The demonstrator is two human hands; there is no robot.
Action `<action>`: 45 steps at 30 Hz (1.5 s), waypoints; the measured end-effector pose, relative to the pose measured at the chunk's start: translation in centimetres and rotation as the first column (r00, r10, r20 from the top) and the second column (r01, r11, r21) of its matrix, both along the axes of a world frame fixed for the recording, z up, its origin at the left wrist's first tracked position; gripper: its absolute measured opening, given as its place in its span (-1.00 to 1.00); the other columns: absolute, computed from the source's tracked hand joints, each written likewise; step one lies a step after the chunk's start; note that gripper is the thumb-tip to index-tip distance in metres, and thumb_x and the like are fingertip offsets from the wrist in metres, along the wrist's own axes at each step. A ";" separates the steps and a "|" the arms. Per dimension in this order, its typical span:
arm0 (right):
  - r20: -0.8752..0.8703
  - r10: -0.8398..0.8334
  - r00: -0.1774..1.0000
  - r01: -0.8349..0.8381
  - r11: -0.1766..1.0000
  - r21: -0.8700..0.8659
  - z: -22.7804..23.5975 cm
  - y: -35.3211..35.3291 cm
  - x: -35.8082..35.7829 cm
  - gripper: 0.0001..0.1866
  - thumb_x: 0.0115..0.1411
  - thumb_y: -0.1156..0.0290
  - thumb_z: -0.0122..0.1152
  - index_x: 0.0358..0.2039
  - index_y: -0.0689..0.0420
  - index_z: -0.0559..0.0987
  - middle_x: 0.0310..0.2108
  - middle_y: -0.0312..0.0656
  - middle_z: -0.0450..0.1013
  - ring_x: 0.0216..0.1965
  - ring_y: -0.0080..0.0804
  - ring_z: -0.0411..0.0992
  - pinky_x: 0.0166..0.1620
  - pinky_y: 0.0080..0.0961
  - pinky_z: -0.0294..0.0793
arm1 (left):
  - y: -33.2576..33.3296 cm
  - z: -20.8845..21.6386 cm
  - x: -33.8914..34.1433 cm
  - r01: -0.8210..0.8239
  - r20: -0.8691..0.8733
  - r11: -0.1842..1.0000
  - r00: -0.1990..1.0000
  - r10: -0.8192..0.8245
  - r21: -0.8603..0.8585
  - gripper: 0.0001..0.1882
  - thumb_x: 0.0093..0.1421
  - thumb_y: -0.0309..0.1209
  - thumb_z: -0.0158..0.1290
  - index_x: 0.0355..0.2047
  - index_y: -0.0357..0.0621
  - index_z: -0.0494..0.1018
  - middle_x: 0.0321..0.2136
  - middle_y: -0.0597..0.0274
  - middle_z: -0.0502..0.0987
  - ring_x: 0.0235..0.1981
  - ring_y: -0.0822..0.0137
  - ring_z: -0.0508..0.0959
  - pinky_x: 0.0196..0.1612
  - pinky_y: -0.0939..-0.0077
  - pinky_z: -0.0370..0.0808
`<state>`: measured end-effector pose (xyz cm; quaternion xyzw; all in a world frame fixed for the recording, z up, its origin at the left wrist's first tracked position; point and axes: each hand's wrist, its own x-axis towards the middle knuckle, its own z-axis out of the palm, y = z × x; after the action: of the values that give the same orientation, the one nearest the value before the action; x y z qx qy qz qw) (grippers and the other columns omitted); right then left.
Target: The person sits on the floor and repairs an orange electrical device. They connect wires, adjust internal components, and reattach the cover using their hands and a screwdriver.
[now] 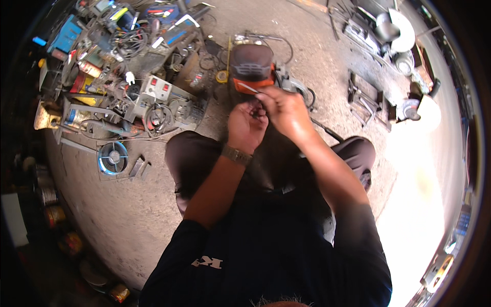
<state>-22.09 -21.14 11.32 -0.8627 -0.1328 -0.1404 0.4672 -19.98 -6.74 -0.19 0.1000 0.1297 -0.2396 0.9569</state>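
In front of me, between my knees, stands a power tool with a dark vented housing and an orange band (252, 61). My right hand (285, 108) is closed, pinching a thin, pale metal rod (249, 88) that points left across the orange band. Just below and left of it, my left hand (246, 127) has its fingers curled together, palm up. The fingertips of both hands nearly meet. Something dark shows among the left fingers, too small and blurred to name. A yellow tape measure (222, 77) lies on the floor left of the power tool.
To the left, tools and cables crowd round a grey socket box (155, 89) with red switches. A round blue-rimmed fan-like part (112, 157) lies nearer. Metal frames (365, 100) and an angle grinder (409, 109) are at the right. A cable runs beside my right knee.
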 end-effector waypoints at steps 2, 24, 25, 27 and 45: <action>-0.046 -0.093 0.995 0.088 0.990 -0.110 -0.6 -1.8 -0.1 -0.82 0.35 0.40 0.25 -0.10 0.15 0.69 -0.26 0.18 0.60 -0.19 0.19 0.60 -0.16 -0.10 0.62 | 1.1 0.0 -0.8 -0.008 -0.007 0.996 1.000 0.009 0.083 -0.81 0.32 -0.58 -0.11 -0.16 -0.23 0.50 -0.24 0.14 0.59 -0.29 0.30 0.56 -0.16 0.44 0.55; -0.174 -0.028 0.984 0.024 0.999 -0.021 -0.6 0.6 0.2 -0.74 0.31 0.58 0.18 -0.03 0.20 0.71 -0.30 -0.01 0.69 -0.28 -0.48 0.64 -0.11 -0.48 0.57 | 3.8 4.2 1.9 -0.157 0.243 0.940 0.966 0.084 0.301 -0.87 0.44 -0.33 0.16 -0.16 -0.11 0.56 -0.31 0.31 0.65 -0.35 0.47 0.63 -0.30 0.62 0.56; -0.159 -0.015 0.987 0.013 1.000 -0.014 -0.8 0.6 0.1 -0.73 0.30 0.58 0.18 -0.03 0.20 0.71 -0.29 0.00 0.69 -0.27 -0.45 0.66 -0.10 -0.47 0.58 | 3.8 4.2 1.9 -0.159 0.238 0.939 0.967 0.087 0.304 -0.87 0.44 -0.33 0.16 -0.16 -0.10 0.57 -0.33 0.31 0.65 -0.36 0.46 0.63 -0.30 0.61 0.56; -0.161 -0.007 0.987 0.004 1.000 -0.021 -0.9 0.6 -0.3 -0.73 0.29 0.59 0.18 -0.03 0.21 0.71 -0.27 0.01 0.69 -0.25 -0.41 0.67 -0.08 -0.47 0.58 | 3.8 4.1 1.8 -0.138 0.247 0.942 0.967 0.061 0.307 -0.87 0.44 -0.32 0.16 -0.17 -0.10 0.56 -0.34 0.30 0.64 -0.37 0.44 0.63 -0.31 0.59 0.56; -0.187 0.011 0.982 -0.010 1.000 0.008 -1.1 1.0 -0.7 -0.77 0.29 0.59 0.21 -0.08 0.24 0.71 -0.34 -0.04 0.68 -0.29 -0.45 0.66 -0.14 -0.48 0.59 | 4.1 4.4 1.5 -0.156 0.328 0.918 0.944 0.031 0.363 -0.81 0.45 -0.28 0.14 -0.18 -0.15 0.55 -0.40 0.27 0.63 -0.42 0.44 0.62 -0.35 0.59 0.53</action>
<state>-22.76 -20.13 10.22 -0.8697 -0.0924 -0.0570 0.4814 -18.51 -2.65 4.17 0.3161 0.0243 -0.1438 0.9374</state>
